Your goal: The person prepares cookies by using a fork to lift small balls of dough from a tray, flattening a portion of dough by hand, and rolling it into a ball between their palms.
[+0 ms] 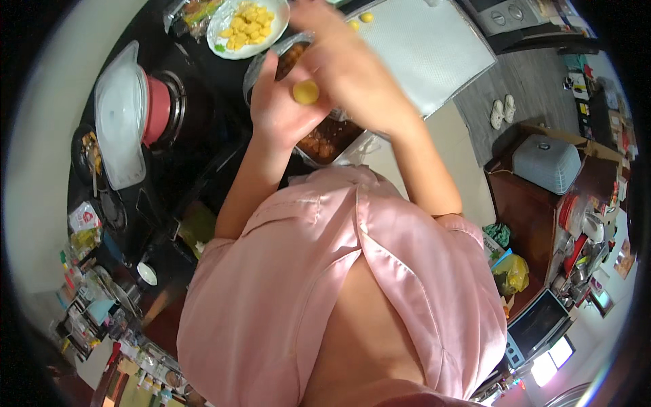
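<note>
A yellow dough ball (306, 92) lies on the palm of my left hand (278, 108), whose thumb stands up and away from it. Over and beside that palm, my right hand (346, 68) is smeared by motion, and its fingers cannot be made out. Beneath both hands, partly covered, is a tray of brown crumbly filling (329, 139). Round brown balls (290, 60) sit in a plastic-lined container just behind my left hand. Farther back, a white plate (219, 42) carries several small yellow dough pieces. Small yellow balls (367, 17) rest on a whitish textured mat (427, 54).
A red pot (156, 108) stands on the stove at the left, with a translucent lid or tray (119, 115) leaning over it. A dark pan with a spoon (91, 159) is farther left. At the right are a brown cabinet (522, 210) with a grey-blue plastic box (546, 163) and white shoes (503, 112).
</note>
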Available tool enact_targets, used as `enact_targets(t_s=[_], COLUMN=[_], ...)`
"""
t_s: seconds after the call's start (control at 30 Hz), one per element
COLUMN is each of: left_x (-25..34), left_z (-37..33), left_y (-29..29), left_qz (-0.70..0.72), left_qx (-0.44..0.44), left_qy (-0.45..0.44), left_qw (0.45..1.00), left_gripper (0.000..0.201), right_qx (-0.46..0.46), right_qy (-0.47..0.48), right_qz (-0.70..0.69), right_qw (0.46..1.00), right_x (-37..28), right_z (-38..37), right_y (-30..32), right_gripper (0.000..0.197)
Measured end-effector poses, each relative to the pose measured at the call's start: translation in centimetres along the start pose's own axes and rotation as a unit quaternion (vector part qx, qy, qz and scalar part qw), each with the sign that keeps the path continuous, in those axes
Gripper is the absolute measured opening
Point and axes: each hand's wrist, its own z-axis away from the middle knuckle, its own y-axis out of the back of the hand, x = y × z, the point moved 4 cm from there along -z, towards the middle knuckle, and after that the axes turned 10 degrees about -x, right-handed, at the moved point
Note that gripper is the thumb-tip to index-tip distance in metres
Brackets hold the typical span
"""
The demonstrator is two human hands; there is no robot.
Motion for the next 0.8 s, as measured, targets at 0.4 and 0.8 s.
enact_targets(t_s=[0.4, 0.8], left_x=[-0.3, 0.1], left_z=[-0.2, -0.8], left_y=[-1.1, -2.1], left_qz=[-0.023, -0.065], left_qx=[0.138, 0.121], left_qy=[-0.025, -0.043], left_qw=[0.990, 0.990], left_gripper=[0.047, 0.047], right_qx=[0.121, 0.139], right_qy=[-0.185, -0.158], right_qz=[-0.215, -0.161], right_qw=[0.951, 0.964], right_x=[3.8, 3.4], right_z=[4.6, 5.5], right_y=[3.3, 3.4], right_gripper=[0.038, 0.024])
